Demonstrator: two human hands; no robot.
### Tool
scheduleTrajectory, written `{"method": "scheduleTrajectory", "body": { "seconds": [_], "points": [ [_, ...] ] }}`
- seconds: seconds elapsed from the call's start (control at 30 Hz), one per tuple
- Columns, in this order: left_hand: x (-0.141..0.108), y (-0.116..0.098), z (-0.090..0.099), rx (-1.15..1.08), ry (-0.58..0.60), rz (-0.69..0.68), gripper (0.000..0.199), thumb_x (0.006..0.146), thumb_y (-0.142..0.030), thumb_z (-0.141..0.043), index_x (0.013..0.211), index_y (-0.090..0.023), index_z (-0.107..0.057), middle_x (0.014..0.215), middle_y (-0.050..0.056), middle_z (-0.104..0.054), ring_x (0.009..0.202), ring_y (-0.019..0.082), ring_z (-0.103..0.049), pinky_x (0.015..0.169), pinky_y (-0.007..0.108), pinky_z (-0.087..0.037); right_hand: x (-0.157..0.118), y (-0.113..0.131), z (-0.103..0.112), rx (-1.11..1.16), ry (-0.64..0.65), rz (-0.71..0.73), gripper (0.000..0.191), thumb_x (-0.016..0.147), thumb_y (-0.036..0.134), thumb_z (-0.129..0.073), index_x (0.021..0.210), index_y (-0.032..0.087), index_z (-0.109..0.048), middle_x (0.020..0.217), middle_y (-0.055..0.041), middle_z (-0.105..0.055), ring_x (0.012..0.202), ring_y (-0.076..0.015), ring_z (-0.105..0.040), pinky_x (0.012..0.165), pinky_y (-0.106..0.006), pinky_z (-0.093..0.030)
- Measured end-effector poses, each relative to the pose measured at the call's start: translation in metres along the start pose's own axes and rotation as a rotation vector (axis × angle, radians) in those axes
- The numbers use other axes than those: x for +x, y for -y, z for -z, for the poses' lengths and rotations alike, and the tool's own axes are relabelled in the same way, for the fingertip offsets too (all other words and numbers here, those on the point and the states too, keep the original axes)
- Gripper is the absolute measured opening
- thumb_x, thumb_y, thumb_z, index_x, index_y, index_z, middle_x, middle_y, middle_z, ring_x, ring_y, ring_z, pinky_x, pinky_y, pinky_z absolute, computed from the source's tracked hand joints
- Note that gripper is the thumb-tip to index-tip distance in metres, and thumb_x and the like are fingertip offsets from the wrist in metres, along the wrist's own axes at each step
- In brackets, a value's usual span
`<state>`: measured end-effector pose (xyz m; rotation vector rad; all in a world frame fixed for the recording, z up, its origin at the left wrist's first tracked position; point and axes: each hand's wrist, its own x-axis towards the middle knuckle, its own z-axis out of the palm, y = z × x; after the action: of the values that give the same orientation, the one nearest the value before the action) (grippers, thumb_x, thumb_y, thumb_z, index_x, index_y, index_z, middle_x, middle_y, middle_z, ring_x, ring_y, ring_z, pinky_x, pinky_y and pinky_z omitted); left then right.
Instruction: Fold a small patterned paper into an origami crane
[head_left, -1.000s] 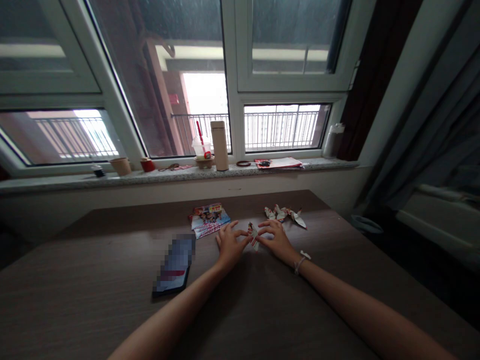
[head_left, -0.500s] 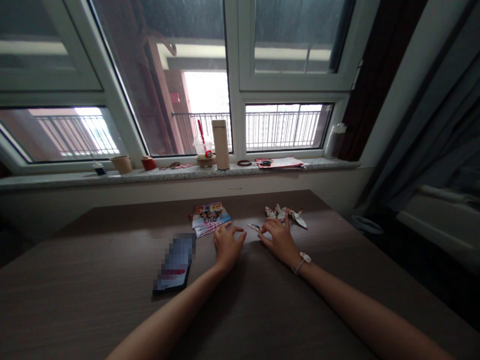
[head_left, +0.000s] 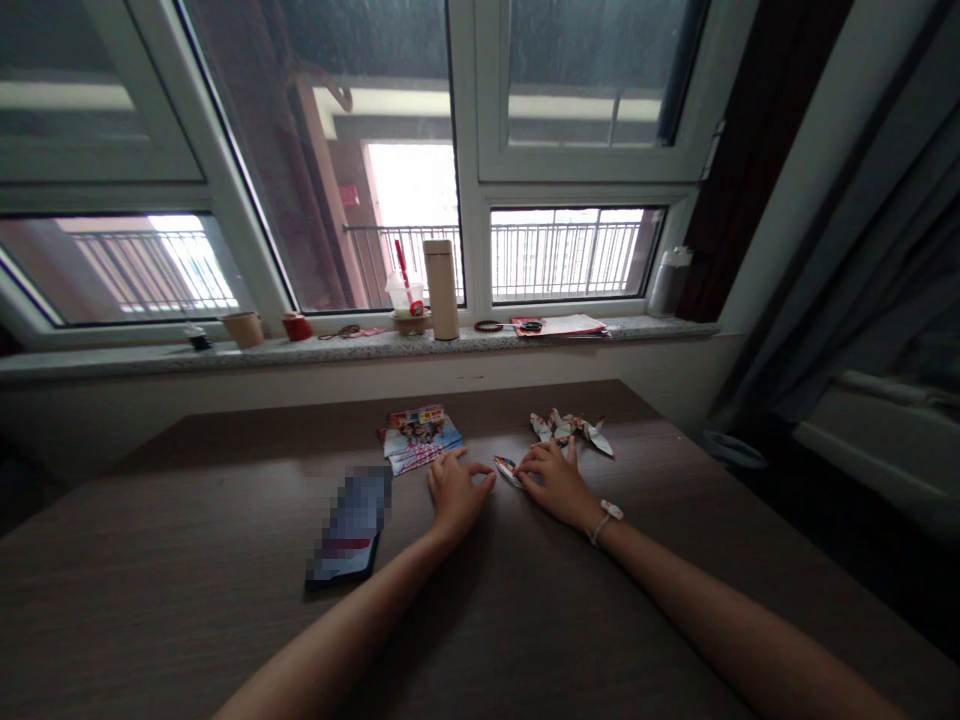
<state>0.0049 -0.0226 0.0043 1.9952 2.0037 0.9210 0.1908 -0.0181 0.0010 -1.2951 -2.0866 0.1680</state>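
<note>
My two hands rest on a dark wooden table point(head_left: 225, 560). A small folded piece of printed paper point(head_left: 507, 468) lies flat between them. My right hand point(head_left: 559, 482), with a bracelet at the wrist, holds the paper's right end with its fingertips. My left hand point(head_left: 454, 492) lies on the table just left of the paper, fingers loosely apart, holding nothing. Several folded paper cranes point(head_left: 574, 430) sit just beyond my right hand. A stack of colourful printed sheets point(head_left: 420, 436) lies beyond my left hand.
A phone point(head_left: 351, 525) lies on the table left of my left hand. The windowsill point(head_left: 150, 358) carries a tall thermos point(head_left: 441, 290), a drink cup with a red straw point(head_left: 403, 296), a paper cup point(head_left: 244, 329), a red cup point(head_left: 297, 326), papers point(head_left: 559, 325) and a jar point(head_left: 666, 282). Curtains hang at the right.
The folded paper stood between both hands' fingertips; my left hand let go and drew back. My right hand now holds the paper down flat on the table.
</note>
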Motion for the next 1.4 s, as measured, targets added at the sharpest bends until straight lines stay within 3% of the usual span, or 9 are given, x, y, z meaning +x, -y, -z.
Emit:
{"method": "scheduleTrajectory", "body": {
  "seconds": [0.3,0.53,0.73,0.9,1.4],
  "points": [
    [0.003,-0.002,-0.005,0.004,0.057,-0.015,0.017,0.076,-0.044,-0.066,0.082,-0.031,-0.076,0.133,0.005,-0.053,0.131,0.033,-0.033,0.109,0.057,-0.021,0.004,-0.004,-0.008,0.093,0.078,-0.060,0.018,0.086,0.039,-0.058,0.086,0.032,-0.074,0.095,-0.0026,-0.068,0.112,-0.0266,-0.051,0.109,-0.066,0.005],
    [0.006,-0.003,-0.009,0.015,0.094,-0.056,0.016,0.074,-0.042,-0.070,0.083,-0.030,-0.073,0.132,0.006,-0.054,0.130,0.032,-0.034,0.107,0.066,-0.013,0.006,-0.003,-0.012,0.123,0.026,-0.226,0.016,0.081,0.039,-0.063,0.092,0.035,-0.075,0.096,-0.0040,-0.067,0.109,-0.0291,-0.050,0.107,-0.065,-0.008],
    [0.006,-0.005,-0.008,0.011,0.099,-0.059,0.021,0.075,-0.041,-0.070,0.092,-0.031,-0.072,0.133,0.007,-0.052,0.131,0.033,-0.034,0.105,0.069,-0.013,0.009,-0.007,-0.014,0.101,0.023,-0.300,0.024,0.078,0.042,-0.066,0.099,0.034,-0.074,0.108,-0.0054,-0.063,0.115,-0.0306,-0.043,0.105,-0.053,-0.021],
    [0.006,-0.005,-0.008,0.003,0.111,-0.084,0.020,0.077,-0.040,-0.068,0.095,-0.032,-0.072,0.135,0.006,-0.050,0.132,0.033,-0.033,0.106,0.069,-0.012,0.011,-0.006,-0.015,0.118,0.031,-0.334,0.023,0.074,0.039,-0.069,0.097,0.034,-0.074,0.110,-0.0030,-0.062,0.119,-0.0287,-0.041,0.106,-0.049,-0.018],
    [0.008,-0.003,-0.010,-0.065,0.103,-0.120,0.018,0.076,-0.031,-0.068,0.094,-0.028,-0.068,0.134,0.005,-0.051,0.131,0.029,-0.035,0.107,0.064,-0.015,0.013,-0.001,-0.018,0.165,0.044,-0.417,0.020,0.069,0.030,-0.070,0.089,0.027,-0.069,0.111,-0.0019,-0.065,0.124,-0.0299,-0.039,0.109,-0.056,-0.005]
  ]
}}
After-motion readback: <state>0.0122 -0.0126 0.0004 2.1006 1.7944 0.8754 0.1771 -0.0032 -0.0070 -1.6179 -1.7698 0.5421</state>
